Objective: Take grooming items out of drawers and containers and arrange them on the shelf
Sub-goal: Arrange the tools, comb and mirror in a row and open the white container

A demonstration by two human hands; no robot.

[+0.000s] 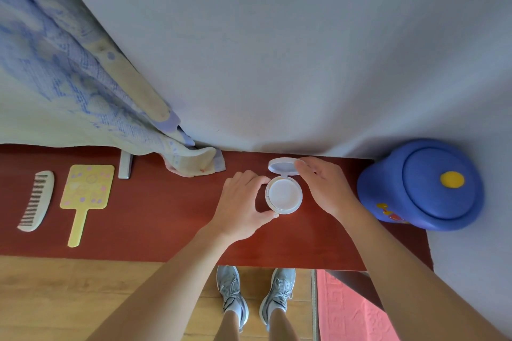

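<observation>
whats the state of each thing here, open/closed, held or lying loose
compact: open, lid flipped up, resting on the shelf
left hand: gripping the compact's base
right hand: fingers on the raised lid
blue container: lid on, upright
comb: lying flat, untouched
yellow hand mirror: lying flat, decorated side up, untouched

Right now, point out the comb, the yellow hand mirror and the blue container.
comb point(36, 200), head view, middle of its spine above the teeth.
yellow hand mirror point(87, 187), head view, centre of the patterned square back.
blue container point(440, 183), head view, on its lid.
</observation>
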